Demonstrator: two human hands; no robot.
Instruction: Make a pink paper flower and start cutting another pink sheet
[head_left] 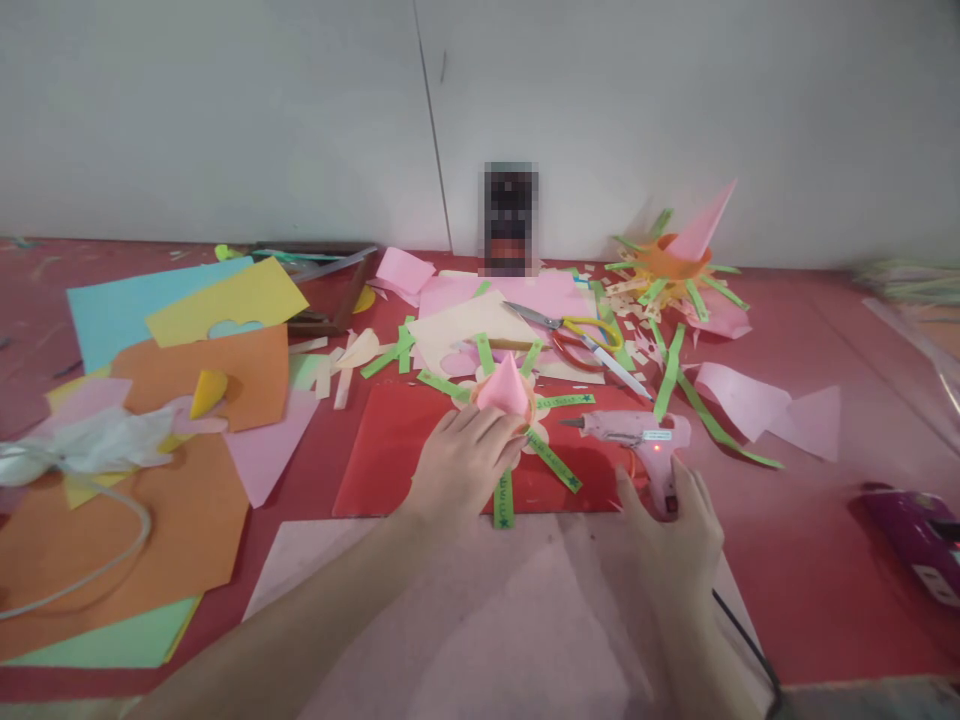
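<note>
My left hand (465, 458) rests with curled fingers against the base of a pink paper cone (504, 390) that has green paper strips fanning out around it, on a red sheet (390, 445). My right hand (671, 525) is beside the handle of a pink glue gun (634, 432) lying on its side, fingers spread and touching the grip; its nozzle points left toward the cone.
Scissors with yellow and red handles (581, 338) lie behind the cone. A second cone craft (679, 262) stands at the back right. Coloured paper sheets (210, 370) cover the left, with a white cable (82, 580). Pink scraps (765, 405) lie right, a purple object (919, 535) far right.
</note>
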